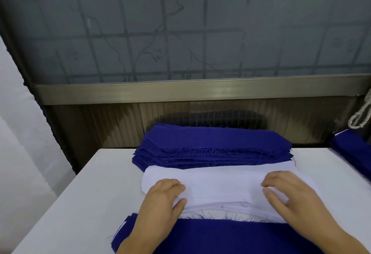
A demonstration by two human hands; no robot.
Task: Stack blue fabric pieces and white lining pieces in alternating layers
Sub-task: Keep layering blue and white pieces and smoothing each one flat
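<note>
Blue fabric piece [220,235], nearest of all, flat at the front edge of the white table [80,193], frayed threads along its far edge. On top of it, the white lining pieces [220,183], a thin pile, its near edge slightly lifted and curling.

Left hand [160,199] on the left end of the lining, fingers bent over the top and thumb tucked at the near edge, pinching the white layers. Right hand [289,195] on the right end, fingers curled over the top and thumb under the near edge, likewise gripping the white pile. Both forearms crossing the near blue piece.

Just behind the lining and touching its far edge, a thick stack of blue fabric [212,145], many layers, edges fanned and fraying, toward the back of the table. Farther right, at the picture's edge, another blue pile [353,149], well apart from the first. Above that, a white cord [361,115] hanging in loops.

Beyond the table, a ribbed dark panel [120,121], a metal sill [180,91] and frosted glass [180,23] with bars showing faintly behind.
</note>
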